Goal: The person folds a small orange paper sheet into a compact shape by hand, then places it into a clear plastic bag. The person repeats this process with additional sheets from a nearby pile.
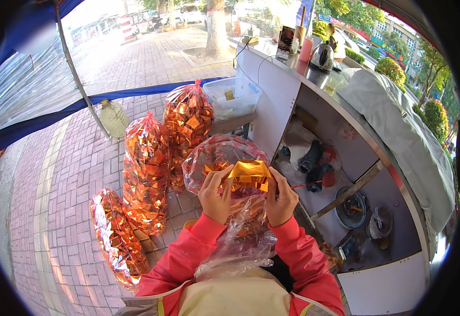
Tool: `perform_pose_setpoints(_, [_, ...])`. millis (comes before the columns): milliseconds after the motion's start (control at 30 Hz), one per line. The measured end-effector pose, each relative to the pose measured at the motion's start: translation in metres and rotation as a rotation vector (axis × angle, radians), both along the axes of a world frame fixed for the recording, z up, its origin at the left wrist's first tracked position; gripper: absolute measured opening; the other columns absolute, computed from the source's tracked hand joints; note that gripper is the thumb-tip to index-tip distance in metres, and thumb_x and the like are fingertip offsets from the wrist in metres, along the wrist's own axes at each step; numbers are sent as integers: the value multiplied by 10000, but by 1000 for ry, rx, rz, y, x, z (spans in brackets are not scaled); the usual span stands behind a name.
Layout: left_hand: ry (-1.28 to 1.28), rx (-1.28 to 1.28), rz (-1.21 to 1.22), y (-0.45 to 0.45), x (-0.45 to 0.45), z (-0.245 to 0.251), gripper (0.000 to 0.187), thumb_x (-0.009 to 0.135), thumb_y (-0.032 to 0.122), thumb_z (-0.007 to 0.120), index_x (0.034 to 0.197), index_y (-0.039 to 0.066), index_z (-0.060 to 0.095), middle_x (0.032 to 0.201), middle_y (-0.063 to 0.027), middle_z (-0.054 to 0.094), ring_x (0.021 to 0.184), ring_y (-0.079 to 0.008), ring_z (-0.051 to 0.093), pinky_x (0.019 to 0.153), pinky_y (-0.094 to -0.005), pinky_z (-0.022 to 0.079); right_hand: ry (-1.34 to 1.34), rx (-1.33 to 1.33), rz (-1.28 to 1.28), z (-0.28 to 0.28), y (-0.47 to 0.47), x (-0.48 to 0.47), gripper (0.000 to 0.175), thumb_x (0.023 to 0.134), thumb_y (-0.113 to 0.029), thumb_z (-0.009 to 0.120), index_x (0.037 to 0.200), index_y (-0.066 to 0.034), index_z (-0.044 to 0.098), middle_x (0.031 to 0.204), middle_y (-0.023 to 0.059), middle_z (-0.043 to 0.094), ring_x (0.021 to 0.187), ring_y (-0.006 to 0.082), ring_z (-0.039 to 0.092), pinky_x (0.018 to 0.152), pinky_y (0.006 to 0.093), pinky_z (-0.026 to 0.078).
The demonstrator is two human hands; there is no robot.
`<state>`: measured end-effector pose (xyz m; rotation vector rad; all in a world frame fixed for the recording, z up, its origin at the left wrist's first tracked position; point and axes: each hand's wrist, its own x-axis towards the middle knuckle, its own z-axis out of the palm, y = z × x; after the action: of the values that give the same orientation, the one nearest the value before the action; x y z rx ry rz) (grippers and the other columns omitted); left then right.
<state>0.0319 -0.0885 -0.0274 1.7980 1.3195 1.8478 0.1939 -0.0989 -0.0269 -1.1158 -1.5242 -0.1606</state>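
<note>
Between my two hands is a folded piece of shiny gold foil paper [249,170], shaped like an ingot. My left hand [217,193] pinches its left end between thumb and fingers. At the opposite end, my right hand [281,195] grips it the same way. Just beneath and beyond the foil, a clear plastic bag [226,148] with a pink pattern gapes wide. More gold-orange foil pieces [249,215] show through its side. Part of the bag's mouth is hidden behind my hands and the foil.
Filled bags of foil pieces [145,177] stand and lie on the brick paving to the left. A clear plastic bin [232,96] sits beyond the bag. On the right is a counter with open shelves [332,130]; an electric kettle [322,57] stands on top. A metal pole [78,75] rises at left.
</note>
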Motion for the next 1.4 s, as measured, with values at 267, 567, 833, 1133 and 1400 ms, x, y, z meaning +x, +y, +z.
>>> perform_pose_setpoints(267, [34, 24, -78, 4, 4, -4, 215, 967, 38, 609, 1177, 19, 651, 970, -130, 682, 803, -220, 663, 709, -294, 510, 51, -92, 45, 6, 1, 0, 140, 991, -36, 572, 1099, 3, 652, 931, 184, 704, 802, 297, 716, 697, 323, 537])
perform_pose_setpoints(567, [80, 44, -97, 7, 9, -2, 299, 1014, 51, 518, 1312, 54, 498, 1078, -241, 662, 931, -414, 679, 760, -413, 544, -78, -116, -34, 3, 13, -2, 190, 990, -10, 537, 1180, -6, 545, 1024, 183, 673, 820, 339, 702, 695, 358, 541])
perform_pose_setpoints(833, [141, -133, -129, 9, 1, -4, 280, 1050, 69, 454, 1328, 41, 471, 1127, -243, 650, 953, -410, 689, 777, -393, 541, -101, -160, 48, 4, 6, -4, 198, 996, -70, 546, 1184, -50, 486, 920, 180, 680, 736, 371, 688, 601, 434, 530])
perform_pose_setpoints(1133, [-32, -159, -129, 21, -11, -25, 472, 1026, 128, 553, 1449, 65, 354, 889, -150, 653, 762, -271, 654, 691, -361, 498, -110, -250, 187, 0, 32, -10, 170, 995, -78, 574, 1158, -31, 573, 943, 204, 681, 790, 395, 666, 670, 386, 528])
perform_pose_setpoints(1400, [-247, -440, -572, 20, -41, -25, 205, 997, 75, 612, 1168, -35, 638, 995, -6, 641, 933, -79, 604, 846, -220, 484, 236, -495, 265, -9, 45, 11, 112, 983, -58, 613, 1073, 7, 632, 821, 23, 637, 728, 62, 549, 649, 234, 476])
